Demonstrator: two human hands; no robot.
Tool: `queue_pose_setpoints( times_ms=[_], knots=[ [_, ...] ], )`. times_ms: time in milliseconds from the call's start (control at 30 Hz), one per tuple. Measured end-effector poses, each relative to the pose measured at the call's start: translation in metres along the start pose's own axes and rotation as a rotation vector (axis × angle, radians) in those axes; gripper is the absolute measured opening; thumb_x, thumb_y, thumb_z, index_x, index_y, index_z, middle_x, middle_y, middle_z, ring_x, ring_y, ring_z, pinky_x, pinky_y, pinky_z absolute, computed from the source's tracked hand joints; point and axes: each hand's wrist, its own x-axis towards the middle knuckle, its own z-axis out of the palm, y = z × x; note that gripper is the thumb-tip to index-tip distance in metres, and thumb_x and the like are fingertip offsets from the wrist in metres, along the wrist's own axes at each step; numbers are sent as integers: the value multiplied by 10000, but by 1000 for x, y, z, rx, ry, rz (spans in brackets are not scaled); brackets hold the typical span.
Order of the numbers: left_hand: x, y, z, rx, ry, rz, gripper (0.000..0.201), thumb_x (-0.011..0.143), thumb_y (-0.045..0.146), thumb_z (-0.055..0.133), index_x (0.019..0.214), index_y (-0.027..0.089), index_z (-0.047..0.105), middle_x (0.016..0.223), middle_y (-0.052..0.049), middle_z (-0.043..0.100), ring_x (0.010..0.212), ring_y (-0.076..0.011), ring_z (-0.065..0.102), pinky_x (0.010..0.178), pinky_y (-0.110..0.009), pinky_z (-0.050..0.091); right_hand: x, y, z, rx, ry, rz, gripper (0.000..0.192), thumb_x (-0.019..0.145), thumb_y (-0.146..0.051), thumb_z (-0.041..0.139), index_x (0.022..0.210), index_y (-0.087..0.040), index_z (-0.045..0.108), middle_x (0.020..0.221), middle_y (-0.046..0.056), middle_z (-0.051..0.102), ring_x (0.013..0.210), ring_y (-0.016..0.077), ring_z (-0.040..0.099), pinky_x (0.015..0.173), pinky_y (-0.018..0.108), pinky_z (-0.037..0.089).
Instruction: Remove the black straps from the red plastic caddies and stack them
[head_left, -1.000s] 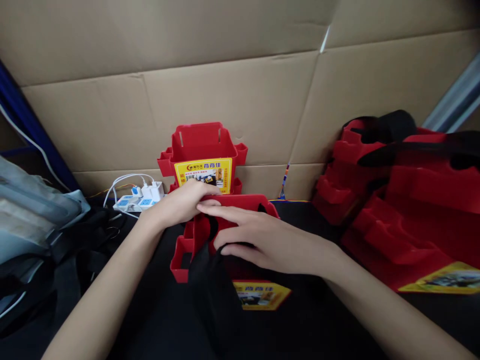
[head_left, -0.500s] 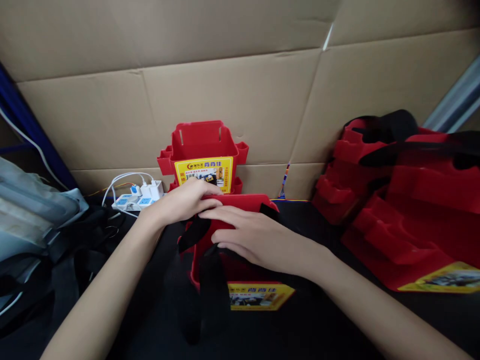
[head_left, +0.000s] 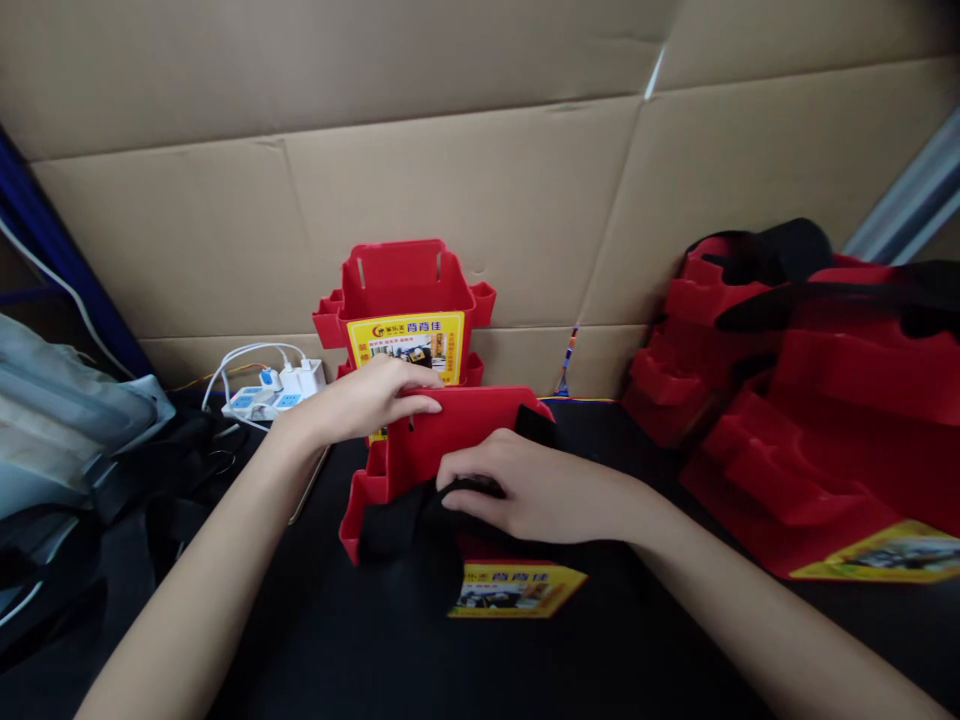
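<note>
A red plastic box (head_left: 471, 420) with side pockets and a yellow printed label (head_left: 517, 590) stands before me. My left hand (head_left: 390, 395) grips the upper edge of its tall back panel, thumb in front and fingers behind. Just below that thumb a small slot shows in the panel. Closed around a black strap (head_left: 397, 525), my right hand (head_left: 517, 490) is over the box's opening. The strap hangs over the left side pocket and the front, hiding part of the label. Another stretch of black strap lies at the panel's right end.
Behind stands another red box (head_left: 405, 290) against a cardboard wall (head_left: 450, 190). At right are red boxes (head_left: 817, 420) with black straps. A power strip (head_left: 266, 400) with plugs and white cables sits back left; black straps (head_left: 142, 530) and grey bags (head_left: 67, 400) lie at left.
My right hand has moved away from the left hand, down and toward me, bringing the black strap along. The panel's left slot and side pocket now show. My left hand stays put.
</note>
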Motion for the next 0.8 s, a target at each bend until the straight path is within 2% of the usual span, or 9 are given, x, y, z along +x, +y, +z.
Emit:
queue_pose_setpoints(
  times_ms=[67,133,233,300,367,433,500,667,800],
  knots=[
    [-1,-1,-1,3,-19,-10,217,879,307,465,804,143,585,746,-12,599,662,-120,499,607,-227,364,-1,0,4,-197,85,127,150,837,-194,516,936,-180,628,880,50,629,724,139,571,645,253,421],
    [-4,-3,-5,2,-48,-17,203,880,297,460,828,148,588,761,-12,608,665,-116,509,608,-221,371,-3,-1,2,-278,216,84,190,825,-217,542,993,-204,628,1038,73,602,844,175,583,689,283,440],
    [-13,-5,-15,-6,-120,-42,128,861,246,489,875,163,585,795,-5,623,674,-108,528,609,-205,382,-5,6,-15,-71,538,-75,208,877,-199,443,971,-202,629,1105,57,581,999,155,550,847,286,431],
    [-19,-4,-19,27,-158,-68,93,844,208,507,886,174,582,818,0,632,685,-106,540,615,-202,386,-7,22,-27,100,649,-41,272,883,-133,379,1018,-183,609,1116,57,587,1052,137,531,941,301,388],
    [-20,0,-19,76,-151,-84,93,836,206,516,899,182,581,873,-9,643,724,-115,557,636,-210,390,-8,45,-33,282,461,17,322,854,-112,407,1129,-174,562,1192,63,561,1107,144,510,974,327,374],
    [-17,5,-13,98,-123,-80,117,841,244,521,925,187,579,940,-22,646,781,-133,570,673,-225,394,-7,68,-30,517,118,17,363,824,-145,476,1183,-150,531,1196,76,565,1087,154,531,949,330,406],
    [-11,11,-6,101,-115,-65,121,850,271,514,908,184,576,949,-23,648,807,-145,572,691,-234,391,-5,81,-24,685,-48,27,346,813,-211,517,1143,-117,559,1107,82,610,1001,157,574,890,316,446],
    [-3,16,3,106,-138,-52,134,870,265,480,817,169,557,884,-13,651,777,-146,563,659,-234,370,4,75,-13,673,66,64,237,790,-284,542,909,-106,643,910,53,638,890,162,574,755,270,462],
    [-4,15,2,90,-162,-44,133,871,277,483,842,172,559,893,-13,650,786,-145,565,664,-235,372,5,78,-14,481,21,68,226,822,-243,461,937,-118,610,912,41,625,859,149,563,734,257,450]
  ],
)
